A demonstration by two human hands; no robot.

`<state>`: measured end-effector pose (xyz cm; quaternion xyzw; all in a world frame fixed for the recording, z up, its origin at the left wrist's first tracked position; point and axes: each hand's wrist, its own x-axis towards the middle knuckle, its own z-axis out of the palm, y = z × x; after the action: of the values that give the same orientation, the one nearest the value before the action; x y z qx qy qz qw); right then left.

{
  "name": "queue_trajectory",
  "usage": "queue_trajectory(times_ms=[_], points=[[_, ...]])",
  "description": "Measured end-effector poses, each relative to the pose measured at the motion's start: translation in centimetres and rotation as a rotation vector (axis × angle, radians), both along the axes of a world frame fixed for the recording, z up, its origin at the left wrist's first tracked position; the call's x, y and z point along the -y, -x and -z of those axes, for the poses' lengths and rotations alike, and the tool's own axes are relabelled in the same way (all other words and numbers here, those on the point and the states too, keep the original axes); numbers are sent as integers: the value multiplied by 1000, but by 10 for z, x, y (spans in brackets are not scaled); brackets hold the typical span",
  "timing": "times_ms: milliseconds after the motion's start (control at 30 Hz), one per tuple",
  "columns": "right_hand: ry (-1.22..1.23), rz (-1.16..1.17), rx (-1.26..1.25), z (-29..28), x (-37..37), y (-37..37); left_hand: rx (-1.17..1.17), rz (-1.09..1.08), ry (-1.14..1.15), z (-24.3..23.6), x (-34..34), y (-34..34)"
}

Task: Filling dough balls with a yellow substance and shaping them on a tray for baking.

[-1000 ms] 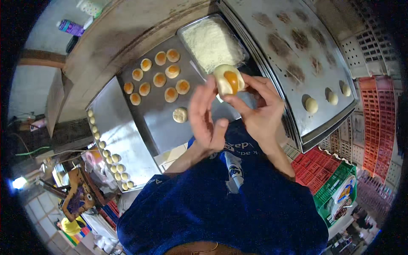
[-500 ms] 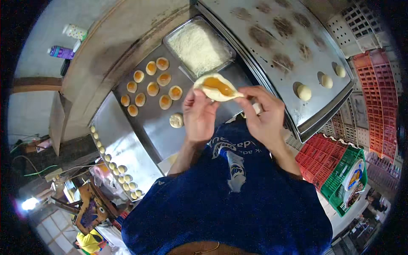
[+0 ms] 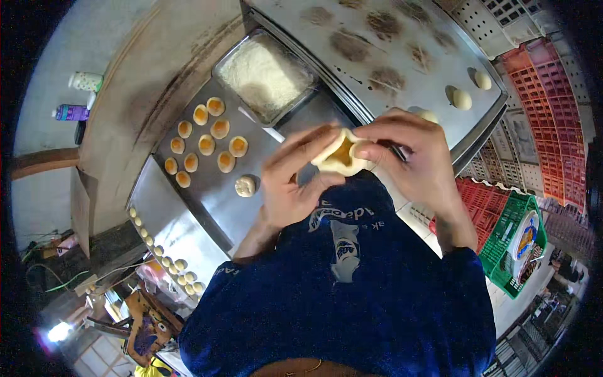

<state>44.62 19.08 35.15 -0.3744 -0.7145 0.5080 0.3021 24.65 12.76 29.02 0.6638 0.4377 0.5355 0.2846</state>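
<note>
A piece of pale dough (image 3: 342, 164) with orange filling is held up between both hands, its rim gathered into a partly open pouch. My left hand (image 3: 290, 173) pinches its left side with fingers and thumb. On the right, my right hand (image 3: 411, 151) grips the pouch's edge between thumb and forefinger. Left of my hands, several flat dough rounds topped with orange filling (image 3: 206, 144) lie on a metal tray (image 3: 217, 195). A closed, wrinkled dough ball (image 3: 245, 186) sits near them, close to my left wrist.
Behind my hands stands a clear tub of whitish powder or crumbs (image 3: 270, 75). A stained baking sheet (image 3: 402, 50) at the right carries a few smooth dough balls (image 3: 461, 99). Small dough balls (image 3: 179, 264) line another tray at the left. Red crates (image 3: 546, 119) and a green crate (image 3: 512, 251) stand at the right.
The dough has gone from a wide, stretched fold to a more gathered pouch, its opening smaller. Both hands have come closer together around it. The whole view has shifted slightly.
</note>
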Motion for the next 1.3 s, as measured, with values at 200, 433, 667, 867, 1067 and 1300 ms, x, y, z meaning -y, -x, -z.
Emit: queue_trajectory(times_ms=[200, 433, 667, 867, 1067, 1300], points=[[-357, 17, -13, 6, -1, -9, 19, -44, 150, -6, -8, -14], [-98, 145, 16, 11, -12, -21, 93, -53, 31, -15, -20, -35], [-171, -27, 27, 19, -23, -40, -32, -62, -120, 11, -27, -41], [-317, 4, 1, 19, -25, -47, 30, -142, -132, 13, -23, -79], [-491, 65, -129, 25, -29, -40, 92, -286, -72, -8, -25, -100], [-588, 0, -49, 25, -27, -57, 339, -559, -261, 6, -35, -130]])
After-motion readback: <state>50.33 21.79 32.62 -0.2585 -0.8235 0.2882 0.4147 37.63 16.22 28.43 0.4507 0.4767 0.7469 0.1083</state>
